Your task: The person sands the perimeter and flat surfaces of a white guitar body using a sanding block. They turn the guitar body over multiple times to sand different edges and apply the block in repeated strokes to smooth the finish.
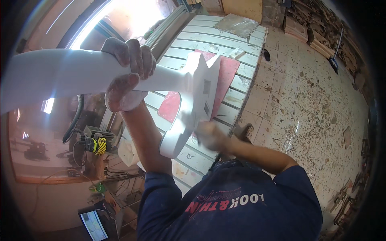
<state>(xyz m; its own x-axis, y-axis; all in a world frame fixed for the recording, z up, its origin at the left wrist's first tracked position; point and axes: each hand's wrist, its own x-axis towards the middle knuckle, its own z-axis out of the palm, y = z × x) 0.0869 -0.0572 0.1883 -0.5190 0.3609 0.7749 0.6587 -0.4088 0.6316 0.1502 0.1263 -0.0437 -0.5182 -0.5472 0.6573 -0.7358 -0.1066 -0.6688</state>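
A long white furniture part (169,78) with a smooth, matte surface crosses from the left edge to the middle. Its thick end is at the left. The other end flares into a forked head with pointed tips and two rectangular slots. Around the narrow neck wraps my left hand (130,74), closed, its fingers dusted white. My right hand (211,136) is at the near edge of the flared head, curled and smeared by motion. What it holds, if anything, is hidden. Beneath the head, a red pad (227,74) lies on the white slatted table (177,52).
A small pale block (237,53) and a grey mat (237,26) sit farther up the table. At the left are a yellow-and-black device (96,145), a hose (76,120) and cables. A lit screen (93,225) stands lower left. Wood scraps (317,24) and a broom (334,62) line the right.
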